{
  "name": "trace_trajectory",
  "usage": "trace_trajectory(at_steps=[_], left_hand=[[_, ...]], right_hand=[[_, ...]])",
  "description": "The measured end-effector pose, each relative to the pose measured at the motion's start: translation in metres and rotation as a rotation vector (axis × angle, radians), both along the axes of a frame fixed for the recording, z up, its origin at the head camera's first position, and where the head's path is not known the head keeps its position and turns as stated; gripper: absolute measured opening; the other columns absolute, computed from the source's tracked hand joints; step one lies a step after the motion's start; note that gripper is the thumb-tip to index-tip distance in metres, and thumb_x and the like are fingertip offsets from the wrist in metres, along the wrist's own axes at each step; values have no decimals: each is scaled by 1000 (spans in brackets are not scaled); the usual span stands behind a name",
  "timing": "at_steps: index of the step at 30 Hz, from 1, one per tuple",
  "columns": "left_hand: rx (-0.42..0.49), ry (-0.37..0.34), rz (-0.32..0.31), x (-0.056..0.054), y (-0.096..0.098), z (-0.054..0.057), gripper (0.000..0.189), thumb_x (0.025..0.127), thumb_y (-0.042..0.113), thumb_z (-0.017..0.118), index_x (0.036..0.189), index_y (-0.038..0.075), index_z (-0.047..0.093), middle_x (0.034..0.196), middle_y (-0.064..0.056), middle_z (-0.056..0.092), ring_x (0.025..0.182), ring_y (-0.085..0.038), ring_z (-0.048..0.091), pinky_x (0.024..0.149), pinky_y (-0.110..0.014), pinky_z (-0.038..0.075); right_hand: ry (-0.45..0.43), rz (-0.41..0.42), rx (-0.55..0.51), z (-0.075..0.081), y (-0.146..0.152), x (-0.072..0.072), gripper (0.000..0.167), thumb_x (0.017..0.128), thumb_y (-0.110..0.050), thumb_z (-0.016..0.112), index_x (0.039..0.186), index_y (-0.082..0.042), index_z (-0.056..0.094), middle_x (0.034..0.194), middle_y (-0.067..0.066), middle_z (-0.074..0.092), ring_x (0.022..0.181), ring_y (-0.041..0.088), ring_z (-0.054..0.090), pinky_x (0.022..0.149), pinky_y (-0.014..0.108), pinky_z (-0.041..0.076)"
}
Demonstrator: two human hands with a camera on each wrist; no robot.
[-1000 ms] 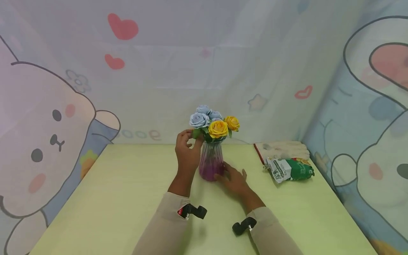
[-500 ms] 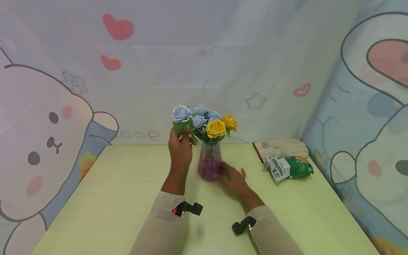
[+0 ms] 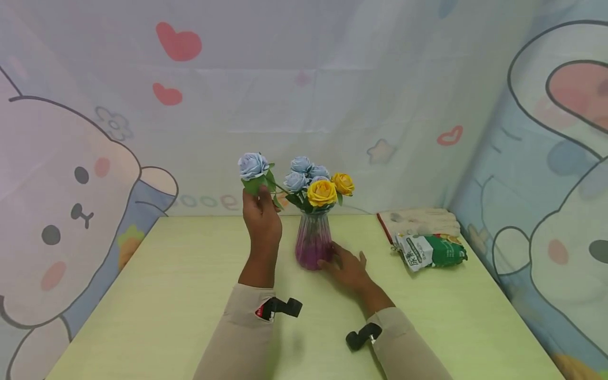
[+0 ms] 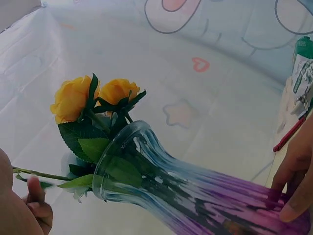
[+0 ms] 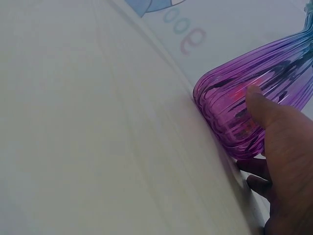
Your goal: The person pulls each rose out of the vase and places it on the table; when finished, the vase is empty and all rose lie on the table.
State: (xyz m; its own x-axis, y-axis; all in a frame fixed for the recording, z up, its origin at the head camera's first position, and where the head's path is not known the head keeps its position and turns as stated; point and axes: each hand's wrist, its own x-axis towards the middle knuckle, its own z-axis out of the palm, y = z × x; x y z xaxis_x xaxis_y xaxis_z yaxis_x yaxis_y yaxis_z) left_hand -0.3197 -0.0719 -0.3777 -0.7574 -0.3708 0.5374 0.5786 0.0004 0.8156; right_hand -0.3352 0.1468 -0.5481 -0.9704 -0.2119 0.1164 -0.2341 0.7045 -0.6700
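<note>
My left hand pinches a blue artificial rose just under its bloom, left of the vase. Its thin stem slants across to the mouth of the ribbed glass vase, which fades from clear blue to purple. The vase stands upright on the table. Low on its right side, my right hand grips the purple base, thumb against the front and other fingers partly hidden. Several more blue roses and two yellow roses fill the vase, their green leaves around the rim.
On the right of the pale yellow table lies a green and white packet. Behind it are pale gloves and a thin red strip. A cartoon-printed curtain hangs close along the back.
My left hand has drawn one blue rose out from the bunch toward the left, baring more of its stem. The right hand stays on the vase base.
</note>
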Motion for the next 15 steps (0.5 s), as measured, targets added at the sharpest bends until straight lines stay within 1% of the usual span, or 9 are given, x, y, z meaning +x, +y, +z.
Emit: trace_trajectory(at_steps=[2, 3, 5, 6, 7, 9, 11, 13, 15], left_hand=[[46, 36, -83, -1, -1, 1, 41, 121, 26, 40, 157, 6, 43, 121, -27, 71, 61, -9, 53, 60, -19, 51], [72, 48, -128, -1, -2, 1, 42, 122, 28, 38, 159, 10, 40, 127, -28, 72, 58, -9, 56, 55, -19, 51], [115, 67, -210, -2, -3, 1, 42, 122, 32, 36, 161, 17, 38, 124, -30, 75, 55, -10, 64, 49, -18, 48], [134, 68, -240, -2, -4, 1, 42, 121, 35, 37, 160, 19, 39, 121, -27, 77, 57, -11, 70, 48, -18, 47], [141, 62, -259, -2, -5, 1, 41, 121, 38, 38, 156, 19, 44, 119, -22, 79, 62, -12, 75, 49, -18, 46], [142, 56, -294, -3, -7, 1, 44, 119, 44, 39, 146, 13, 55, 113, -12, 82, 74, -15, 80, 49, -19, 44], [124, 38, -301, -4, -11, 1, 52, 118, 49, 40, 133, 7, 66, 109, -3, 83, 83, -12, 80, 53, -20, 44], [125, 10, -320, -3, -14, 1, 60, 115, 56, 42, 122, 4, 71, 108, 2, 84, 88, -11, 78, 56, -21, 45], [136, 0, -352, -3, -17, 1, 63, 112, 58, 44, 122, 4, 74, 108, 2, 85, 90, -11, 78, 58, -22, 46]], right_hand=[[2, 0, 1, 0, 0, 1, 84, 107, -62, 59, 170, -11, 39, 170, 10, 50, 163, 35, 42, 132, 77, -4], [3, 0, 4, 0, 0, 1, 83, 108, -62, 59, 170, -11, 39, 170, 11, 50, 163, 36, 42, 132, 77, -4], [9, 1, 11, 0, 0, 1, 82, 108, -60, 60, 170, -11, 40, 169, 11, 51, 162, 36, 43, 132, 78, -3], [12, 2, 15, 0, -1, 1, 81, 108, -59, 60, 170, -11, 40, 169, 11, 51, 162, 36, 43, 131, 78, -3], [16, 2, 16, 0, -1, 1, 80, 108, -58, 61, 169, -10, 40, 169, 12, 52, 162, 36, 44, 131, 79, -2], [17, 3, 22, 0, -1, 1, 81, 108, -59, 61, 169, -11, 41, 169, 11, 52, 162, 36, 43, 131, 79, -2], [15, 4, 23, 1, -1, 1, 81, 107, -59, 61, 170, -11, 40, 169, 11, 51, 162, 36, 43, 131, 79, -2], [11, 3, 30, 1, 0, 1, 82, 107, -61, 61, 170, -12, 40, 170, 11, 51, 162, 36, 43, 132, 78, -2], [18, 1, 33, 0, 0, 1, 83, 107, -61, 61, 170, -11, 40, 169, 11, 51, 162, 36, 44, 131, 79, -2]])
